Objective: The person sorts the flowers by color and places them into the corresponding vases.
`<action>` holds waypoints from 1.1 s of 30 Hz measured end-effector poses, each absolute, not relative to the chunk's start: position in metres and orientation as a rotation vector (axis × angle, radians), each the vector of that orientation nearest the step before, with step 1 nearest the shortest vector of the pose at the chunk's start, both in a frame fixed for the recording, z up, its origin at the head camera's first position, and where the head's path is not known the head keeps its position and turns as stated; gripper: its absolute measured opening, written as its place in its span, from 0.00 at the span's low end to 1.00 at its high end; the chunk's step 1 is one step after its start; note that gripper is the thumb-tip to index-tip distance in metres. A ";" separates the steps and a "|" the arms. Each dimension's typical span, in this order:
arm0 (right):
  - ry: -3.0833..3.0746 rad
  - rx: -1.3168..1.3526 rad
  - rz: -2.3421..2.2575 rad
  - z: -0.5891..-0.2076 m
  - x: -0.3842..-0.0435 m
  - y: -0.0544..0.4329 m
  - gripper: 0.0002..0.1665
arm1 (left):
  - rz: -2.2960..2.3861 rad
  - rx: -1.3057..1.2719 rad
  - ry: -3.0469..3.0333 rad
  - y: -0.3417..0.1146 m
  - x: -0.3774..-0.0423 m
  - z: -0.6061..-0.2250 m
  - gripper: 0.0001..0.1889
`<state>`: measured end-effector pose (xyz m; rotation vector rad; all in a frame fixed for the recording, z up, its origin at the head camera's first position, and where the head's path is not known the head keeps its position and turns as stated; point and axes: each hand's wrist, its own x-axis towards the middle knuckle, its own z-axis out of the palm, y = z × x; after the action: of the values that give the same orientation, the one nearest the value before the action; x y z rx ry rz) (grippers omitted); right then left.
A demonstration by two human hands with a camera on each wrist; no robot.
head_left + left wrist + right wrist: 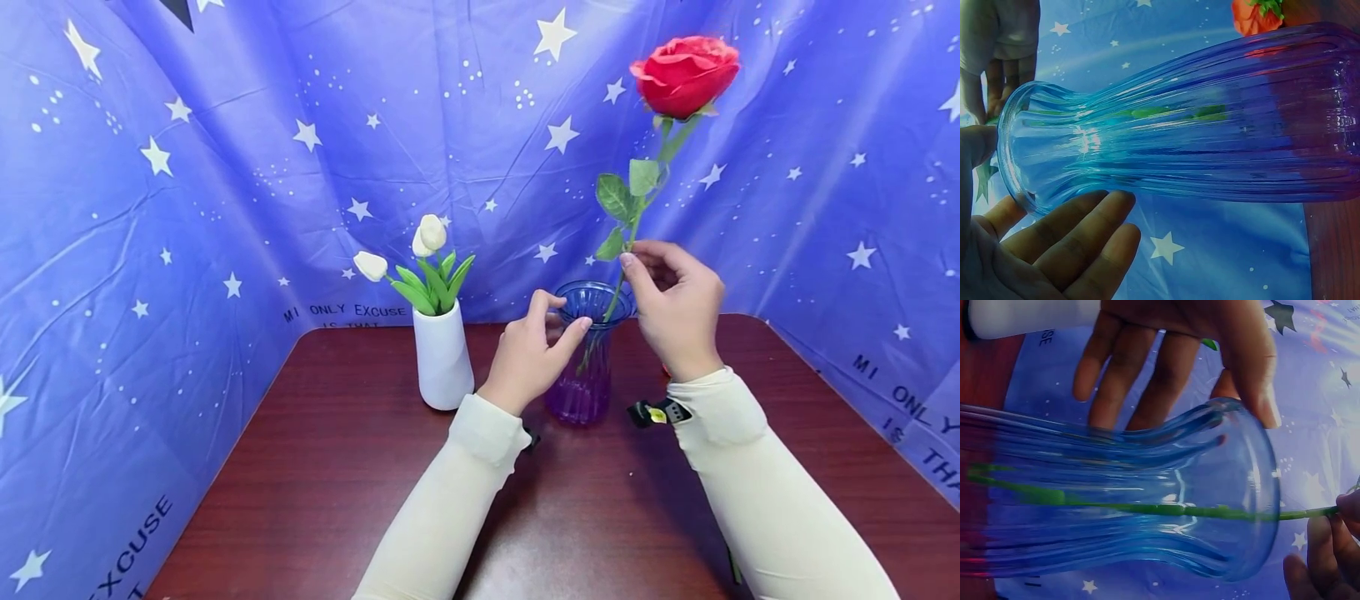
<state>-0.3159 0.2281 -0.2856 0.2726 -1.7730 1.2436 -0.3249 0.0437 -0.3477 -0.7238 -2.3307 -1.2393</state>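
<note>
My right hand (678, 304) pinches the green stem of a red rose (686, 77) between thumb and fingers, just below its leaves. The bloom leans up and to the right. Its lower stem passes through the mouth of a ribbed glass vase (577, 400), blue at the top and purple toward the base. Inside the glass, the stem (1141, 508) shows along much of the vase. At the flared rim (1013, 150), my left hand (528, 354) holds the vase with thumb and index finger, its other fingers (1082, 228) stretched along the neck.
Left of the glass vase stands a white vase (442, 358) with white tulips (431, 233). An orange-red flower (1257, 17) lies behind the glass vase, mostly hidden in the head view. A green stem (733, 567) shows beside the right forearm. Starry blue cloth (487, 167) surrounds the table (337, 467).
</note>
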 end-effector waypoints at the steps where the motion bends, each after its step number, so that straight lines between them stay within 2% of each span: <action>1: -1.784 0.271 1.228 -0.287 -0.317 0.228 0.11 | -1.238 -0.725 -2.328 0.044 -0.325 -0.348 0.25; 26: -2.024 0.248 0.954 -0.320 -0.327 0.224 0.10 | -1.259 -0.737 -2.339 0.043 -0.325 -0.352 0.26; 33: -2.154 0.206 0.905 -0.314 -0.325 0.226 0.11 | -1.245 -0.739 -2.339 0.043 -0.325 -0.348 0.27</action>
<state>-0.3250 0.2257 -0.3137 0.2059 -2.1537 0.9049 -0.3251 0.0426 -0.3484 -0.7386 -2.3386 -1.2451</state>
